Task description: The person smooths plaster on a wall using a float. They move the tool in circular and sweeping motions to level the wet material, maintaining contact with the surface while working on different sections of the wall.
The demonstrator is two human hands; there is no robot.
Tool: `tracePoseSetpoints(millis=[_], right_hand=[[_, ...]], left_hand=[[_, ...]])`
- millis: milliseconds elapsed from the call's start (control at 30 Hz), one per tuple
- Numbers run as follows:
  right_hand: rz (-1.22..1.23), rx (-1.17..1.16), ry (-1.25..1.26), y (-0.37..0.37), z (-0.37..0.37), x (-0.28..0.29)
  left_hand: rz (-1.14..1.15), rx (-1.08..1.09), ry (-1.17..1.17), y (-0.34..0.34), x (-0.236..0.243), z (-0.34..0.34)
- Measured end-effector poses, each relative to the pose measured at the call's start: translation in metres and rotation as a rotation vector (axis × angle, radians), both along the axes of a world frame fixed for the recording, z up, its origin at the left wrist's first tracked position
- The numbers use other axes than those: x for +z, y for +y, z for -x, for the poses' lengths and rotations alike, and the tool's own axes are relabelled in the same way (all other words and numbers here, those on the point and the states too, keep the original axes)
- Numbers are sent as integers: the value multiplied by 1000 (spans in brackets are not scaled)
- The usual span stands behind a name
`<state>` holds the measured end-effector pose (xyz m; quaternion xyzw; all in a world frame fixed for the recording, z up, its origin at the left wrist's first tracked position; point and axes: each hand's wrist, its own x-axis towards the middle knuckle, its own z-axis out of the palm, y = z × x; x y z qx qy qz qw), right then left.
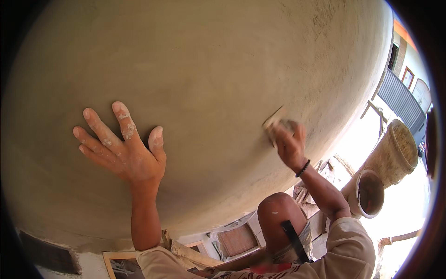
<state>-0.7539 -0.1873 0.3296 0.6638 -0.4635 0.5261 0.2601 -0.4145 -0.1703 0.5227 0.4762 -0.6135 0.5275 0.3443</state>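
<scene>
A broad curved wall of smooth grey-brown plaster (pixel 200 69) fills most of the view. My left hand (pixel 127 153) lies against it with fingers spread, holding nothing, and pale plaster sticks to the fingers. Further right, my right hand (pixel 290 142), with a dark beaded bracelet at the wrist, is closed round a small flat pale tool (pixel 275 117). The tool is up against the plaster. Motion blurs it and the fingers, so its exact kind is unclear.
Two dirty buckets, an upper one (pixel 392 149) and a lower one (pixel 369 193), stand at the right beside the wall. Wooden boards (pixel 190 253) lie below my left forearm. Beyond the buckets is a corrugated grey panel (pixel 402 95). A dark rectangular opening (pixel 49 253) shows at lower left.
</scene>
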Motion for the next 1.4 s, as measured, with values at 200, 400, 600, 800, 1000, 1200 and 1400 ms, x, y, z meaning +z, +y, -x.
tracePoseSetpoints(millis=[200, 400, 600, 800, 1000, 1200, 1400], right_hand=[[341, -9, -44, -17, -9, 243], [88, 124, 299, 17, -102, 137], [114, 13, 88, -11, 24, 36], [148, 150, 61, 1, -107, 183], [-135, 130, 498, 23, -69, -30], [47, 74, -118, -1, -26, 90], [-79, 122, 198, 27, -80, -1]], left_hand=[[34, 0, 0, 2, 0, 7], [-43, 63, 34, 10, -2, -5], [-42, -74, 66, 1, 1, 7], [-67, -98, 85, 8, -7, -8], [-55, -97, 72, 9, 1, -1], [15, -100, 37, -1, -6, 1], [96, -119, -36, -7, -5, -8]])
